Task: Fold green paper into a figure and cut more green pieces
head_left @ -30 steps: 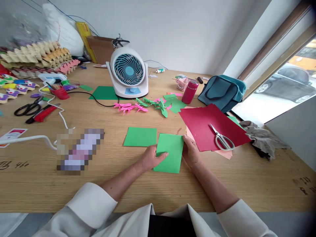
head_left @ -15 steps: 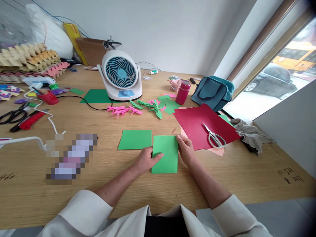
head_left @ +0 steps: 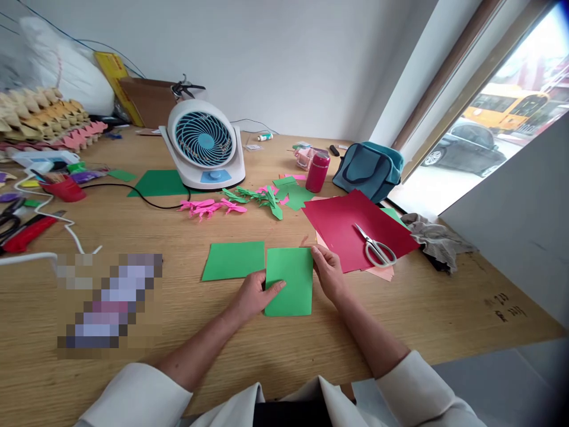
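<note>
Wood-grain table [head_left: 284, 350] provides the work surface, with a white wall [head_left: 302, 71] behind it. At the left lies a pixelated object [head_left: 109, 302]; its identity cannot be determined. Further right and toward the wall stands a white fan [head_left: 205, 142], with pink paper cut-outs [head_left: 208, 206] on the table in front of its base. Nearer the person, a loose green sheet [head_left: 233, 260] lies flat, just left of the work.

The left hand [head_left: 255, 292] grips the left edge of the held green sheet [head_left: 291, 279]: thumb on the upper face, remaining fingers mostly hidden beneath. The held green sheet is directly in front of the person, between both hands; its layer count cannot be confirmed. The right hand [head_left: 328, 270] pinches the upper right corner narrowly between thumb and fingers.

For good control, grip pressure should be light enough to avoid creasing, and the left thumb should bear flat, preventing slip. The right pinch is best confined to the corner, leaving the edges visible for alignment. Uneven pull between hands could skew or buckle the paper.

At the right, white-handled scissors [head_left: 380, 254] rest on red sheets [head_left: 338, 228], well apart from the held green sheet.
</note>
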The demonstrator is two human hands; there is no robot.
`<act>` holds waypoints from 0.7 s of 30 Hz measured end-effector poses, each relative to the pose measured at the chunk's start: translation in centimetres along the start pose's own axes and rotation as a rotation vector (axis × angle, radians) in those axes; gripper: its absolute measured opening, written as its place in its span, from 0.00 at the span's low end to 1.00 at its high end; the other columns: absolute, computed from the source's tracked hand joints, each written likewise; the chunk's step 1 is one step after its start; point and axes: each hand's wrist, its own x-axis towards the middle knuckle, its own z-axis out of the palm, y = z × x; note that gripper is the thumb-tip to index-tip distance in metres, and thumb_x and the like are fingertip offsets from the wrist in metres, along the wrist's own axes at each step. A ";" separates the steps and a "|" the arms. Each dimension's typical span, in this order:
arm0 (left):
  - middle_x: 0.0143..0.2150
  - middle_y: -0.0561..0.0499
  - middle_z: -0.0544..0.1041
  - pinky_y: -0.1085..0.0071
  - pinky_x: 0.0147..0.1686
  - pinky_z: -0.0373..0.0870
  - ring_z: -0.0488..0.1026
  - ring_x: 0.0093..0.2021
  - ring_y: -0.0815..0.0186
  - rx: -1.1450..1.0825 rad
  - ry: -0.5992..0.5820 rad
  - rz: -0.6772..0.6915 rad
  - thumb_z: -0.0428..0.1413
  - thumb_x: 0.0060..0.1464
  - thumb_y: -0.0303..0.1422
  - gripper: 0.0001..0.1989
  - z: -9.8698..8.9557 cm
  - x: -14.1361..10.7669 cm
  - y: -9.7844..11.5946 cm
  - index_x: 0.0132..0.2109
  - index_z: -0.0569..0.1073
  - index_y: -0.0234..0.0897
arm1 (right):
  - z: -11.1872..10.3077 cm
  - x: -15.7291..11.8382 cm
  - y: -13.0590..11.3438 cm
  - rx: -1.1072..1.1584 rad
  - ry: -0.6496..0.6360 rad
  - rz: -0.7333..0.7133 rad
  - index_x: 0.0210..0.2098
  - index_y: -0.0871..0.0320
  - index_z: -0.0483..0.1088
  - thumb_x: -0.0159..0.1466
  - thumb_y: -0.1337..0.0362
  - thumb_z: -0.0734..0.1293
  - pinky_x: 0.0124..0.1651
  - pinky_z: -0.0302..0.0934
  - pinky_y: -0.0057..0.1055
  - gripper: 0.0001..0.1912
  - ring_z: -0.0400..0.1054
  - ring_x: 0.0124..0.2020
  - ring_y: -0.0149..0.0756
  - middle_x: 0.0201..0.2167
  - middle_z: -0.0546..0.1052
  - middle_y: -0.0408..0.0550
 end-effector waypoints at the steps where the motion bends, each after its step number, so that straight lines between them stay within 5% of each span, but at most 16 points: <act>1: 0.40 0.44 0.83 0.64 0.39 0.74 0.79 0.41 0.54 -0.017 0.009 -0.007 0.59 0.54 0.44 0.18 -0.1 0.0 0.0 0.41 0.78 0.33 | -0.6 0.3 -0.3 -0.046 -0.013 -0.028 0.37 0.56 0.74 0.67 0.49 0.61 0.30 0.56 0.28 0.18 0.60 0.26 0.32 0.26 0.67 0.42; 3: 0.36 0.46 0.83 0.65 0.36 0.73 0.78 0.37 0.56 -0.044 0.036 -0.015 0.59 0.53 0.45 0.17 -0.2 -0.1 0.0 0.39 0.78 0.33 | -2.7 1.0 -0.9 -0.219 -0.026 -0.118 0.46 0.55 0.74 0.68 0.51 0.61 0.36 0.62 0.31 0.18 0.65 0.30 0.34 0.32 0.72 0.45; 6: 0.29 0.50 0.80 0.68 0.31 0.71 0.76 0.32 0.59 -0.075 0.095 -0.029 0.62 0.51 0.45 0.17 -0.6 -0.1 0.0 0.33 0.77 0.33 | -7.4 2.1 -1.2 -0.711 0.228 -0.290 0.49 0.56 0.73 0.66 0.57 0.62 0.43 0.64 0.36 0.17 0.69 0.37 0.39 0.39 0.75 0.51; 9: 0.29 0.50 0.80 0.68 0.32 0.72 0.76 0.33 0.60 -0.141 0.147 -0.043 0.62 0.51 0.46 0.17 -1.0 -0.1 0.3 0.33 0.77 0.33 | -11.9 2.6 -0.3 -1.130 0.534 -0.113 0.50 0.60 0.74 0.64 0.61 0.62 0.46 0.63 0.40 0.18 0.68 0.40 0.45 0.41 0.74 0.57; 12: 0.36 0.47 0.82 0.66 0.39 0.73 0.77 0.40 0.57 -0.283 0.169 -0.054 0.62 0.52 0.46 0.19 -1.1 -0.1 0.7 0.39 0.77 0.33 | -14.2 2.4 0.7 -1.332 0.518 0.175 0.45 0.61 0.77 0.62 0.62 0.63 0.46 0.62 0.40 0.16 0.68 0.41 0.47 0.38 0.73 0.58; 21: 0.35 0.47 0.83 0.61 0.42 0.76 0.81 0.41 0.54 -0.784 0.259 -0.236 0.69 0.38 0.41 0.20 -1.4 0.2 1.4 0.38 0.77 0.35 | -15.4 2.1 1.0 -1.429 0.502 0.322 0.48 0.62 0.76 0.62 0.56 0.63 0.47 0.60 0.42 0.21 0.68 0.43 0.50 0.42 0.73 0.61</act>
